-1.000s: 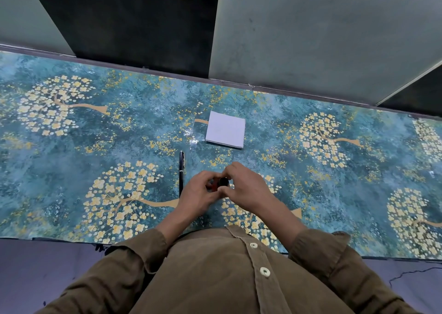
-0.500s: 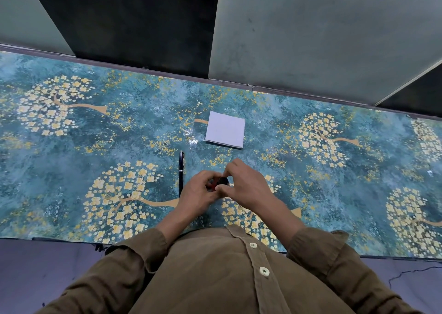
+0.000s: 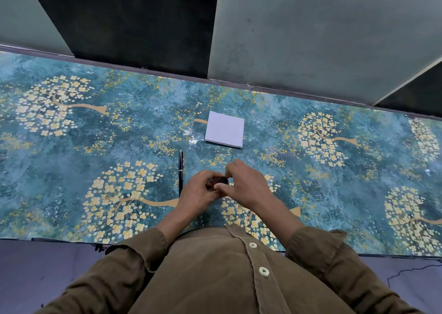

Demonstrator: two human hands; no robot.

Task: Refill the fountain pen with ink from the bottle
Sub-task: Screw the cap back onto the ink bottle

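A small ink bottle [image 3: 212,184] with a red label sits between my hands near the table's front edge, mostly hidden by my fingers. My left hand [image 3: 197,193] wraps around its body. My right hand [image 3: 241,184] pinches the round black cap [image 3: 223,180] on top with thumb and fingers. A black fountain pen [image 3: 181,171] lies capped on the table just left of my left hand, pointing away from me, untouched.
A square stack of white paper [image 3: 224,129] lies beyond my hands toward the back. The table [image 3: 71,165] wears a teal cover with yellow flower trees. A grey wall panel and a dark gap stand behind the far edge.
My right hand's fingers have shifted around the cap, and the black cap top shows more clearly between my fingers. The bottle, pen and paper stay where they were.
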